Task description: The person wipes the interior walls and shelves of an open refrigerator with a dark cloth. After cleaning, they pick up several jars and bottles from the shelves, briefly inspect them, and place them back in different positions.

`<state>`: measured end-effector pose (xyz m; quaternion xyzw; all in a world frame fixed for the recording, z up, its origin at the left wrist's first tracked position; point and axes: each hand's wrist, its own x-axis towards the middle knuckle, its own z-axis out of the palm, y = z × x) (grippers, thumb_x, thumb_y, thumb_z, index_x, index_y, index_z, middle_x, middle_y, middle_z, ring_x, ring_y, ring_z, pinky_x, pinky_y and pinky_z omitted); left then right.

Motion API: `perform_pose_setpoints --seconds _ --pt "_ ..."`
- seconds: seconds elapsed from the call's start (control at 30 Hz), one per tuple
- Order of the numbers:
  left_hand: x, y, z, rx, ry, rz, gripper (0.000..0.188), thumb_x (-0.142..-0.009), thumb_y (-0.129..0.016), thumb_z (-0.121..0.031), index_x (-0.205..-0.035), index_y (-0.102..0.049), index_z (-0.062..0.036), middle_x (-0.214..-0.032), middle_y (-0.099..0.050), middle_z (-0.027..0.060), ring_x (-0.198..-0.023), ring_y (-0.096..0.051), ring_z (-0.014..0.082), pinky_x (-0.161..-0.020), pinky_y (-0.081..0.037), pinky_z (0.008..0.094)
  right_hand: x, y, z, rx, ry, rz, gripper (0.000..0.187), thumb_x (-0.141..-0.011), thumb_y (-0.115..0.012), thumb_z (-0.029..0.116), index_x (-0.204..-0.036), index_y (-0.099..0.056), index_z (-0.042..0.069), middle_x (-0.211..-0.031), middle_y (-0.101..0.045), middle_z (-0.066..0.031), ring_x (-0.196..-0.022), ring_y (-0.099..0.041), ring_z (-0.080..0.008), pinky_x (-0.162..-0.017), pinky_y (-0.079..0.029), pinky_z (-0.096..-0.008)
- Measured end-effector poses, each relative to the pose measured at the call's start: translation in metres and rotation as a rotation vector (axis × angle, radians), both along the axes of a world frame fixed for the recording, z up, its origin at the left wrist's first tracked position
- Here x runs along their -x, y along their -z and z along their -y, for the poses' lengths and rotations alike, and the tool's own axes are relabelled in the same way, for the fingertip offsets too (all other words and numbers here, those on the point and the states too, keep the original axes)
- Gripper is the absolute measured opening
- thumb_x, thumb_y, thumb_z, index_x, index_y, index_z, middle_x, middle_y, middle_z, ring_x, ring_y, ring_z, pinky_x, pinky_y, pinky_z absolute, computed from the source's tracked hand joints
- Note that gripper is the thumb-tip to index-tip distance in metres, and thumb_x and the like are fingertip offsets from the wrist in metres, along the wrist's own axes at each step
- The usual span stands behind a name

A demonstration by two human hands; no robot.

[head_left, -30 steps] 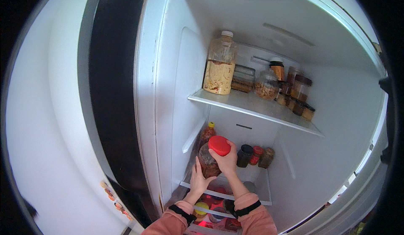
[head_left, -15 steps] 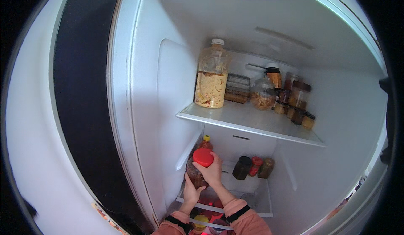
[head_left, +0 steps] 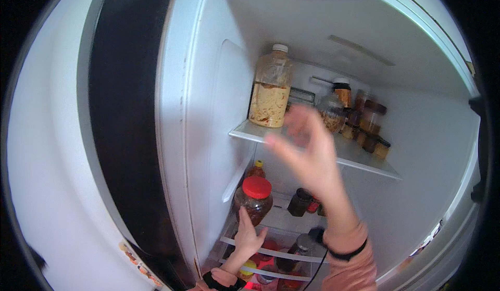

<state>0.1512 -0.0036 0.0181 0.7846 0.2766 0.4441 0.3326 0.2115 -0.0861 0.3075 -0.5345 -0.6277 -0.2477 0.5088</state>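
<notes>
A large dark jar with a red lid (head_left: 257,188) is on the lower shelf, at its left side. My left hand (head_left: 249,237) has its fingers against the jar's lower front, while its thumb stands apart. Higher up, my right hand (head_left: 312,153) is raised in front of the upper shelf, its fingers blurred but spread around nothing. Just left of it stands a big clear bottle with a white cap (head_left: 271,96), part full of a pale chunky mix. My right fingers partly cover a glass container behind them.
The upper shelf (head_left: 364,165) holds a round glass jar (head_left: 331,113) and several small jars at the right. Below, a yellow-capped bottle (head_left: 256,170) stands behind the red-lidded jar, and a dark jar (head_left: 299,202) to its right. More jars sit underneath. A thin black cable (head_left: 319,267) hangs by my right sleeve.
My right hand has left the red lid and risen to the upper shelf. My left hand stays at the jar, its thumb now away from it. The view has shifted slightly.
</notes>
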Motion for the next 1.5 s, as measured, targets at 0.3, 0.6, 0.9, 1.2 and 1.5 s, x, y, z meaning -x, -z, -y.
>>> perform_pose_setpoints --seconds 0.3,0.6,0.9,1.2,1.5 --pt "0.063 -0.053 0.046 -0.046 0.219 0.002 0.059 -0.084 -0.069 -0.028 -0.136 -0.047 -0.0094 -0.145 -0.038 0.0242 -0.103 -0.061 0.0409 -0.080 -0.052 0.0429 -0.047 -0.105 -0.110 0.499 0.328 -0.493 0.130 -0.059 -0.084 0.059 -0.140 -0.016 -0.018 -0.141 -0.038 -0.0321 -0.133 -0.040 -0.0376 -0.106 -0.038 -0.0425" --pt "0.078 -0.034 0.034 -0.235 0.182 0.147 0.050 -0.087 -0.066 -0.028 -0.130 -0.054 -0.0084 -0.142 -0.043 0.0220 -0.089 -0.066 0.0386 -0.076 -0.054 0.0417 -0.068 -0.097 -0.146 0.451 0.280 -0.610 0.100 -0.064 -0.088 0.036 -0.132 -0.035 -0.014 -0.129 -0.053 -0.0229 -0.119 -0.055 -0.0316 -0.098 -0.047 -0.0384" --pt "0.077 -0.045 0.050 -0.032 0.356 0.061 0.047 -0.089 -0.064 -0.028 -0.132 -0.053 -0.0120 -0.145 -0.042 0.0184 -0.096 -0.066 0.0333 -0.078 -0.054 0.0386 -0.066 -0.086 -0.156 0.298 0.251 -0.666 0.126 -0.059 -0.090 0.035 -0.140 -0.004 -0.011 -0.135 -0.041 -0.0271 -0.125 -0.048 -0.0326 -0.103 -0.044 -0.0379" --pt "0.084 -0.041 0.036 -0.046 0.366 0.170 0.045 -0.087 -0.066 -0.021 -0.129 -0.055 -0.0111 -0.140 -0.047 0.0167 -0.102 -0.065 0.0284 -0.079 -0.054 0.0360 -0.023 -0.081 -0.100 0.131 0.143 -0.411 0.100 -0.064 -0.086 0.032 -0.131 -0.022 -0.006 -0.126 -0.051 -0.0243 -0.118 -0.054 -0.0322 -0.103 -0.044 -0.0375" --pt "0.052 -0.094 0.021 -0.013 0.419 0.416 0.057 -0.088 -0.067 -0.016 -0.139 -0.043 -0.0058 -0.138 -0.048 0.0155 -0.106 -0.063 0.0248 -0.085 -0.052 0.0327 0.006 -0.082 -0.023 -0.162 -0.119 -0.135 0.089 -0.067 -0.085 0.021 -0.132 -0.031 -0.004 -0.126 -0.051 -0.0191 -0.116 -0.054 -0.0270 -0.098 -0.045 -0.0391"
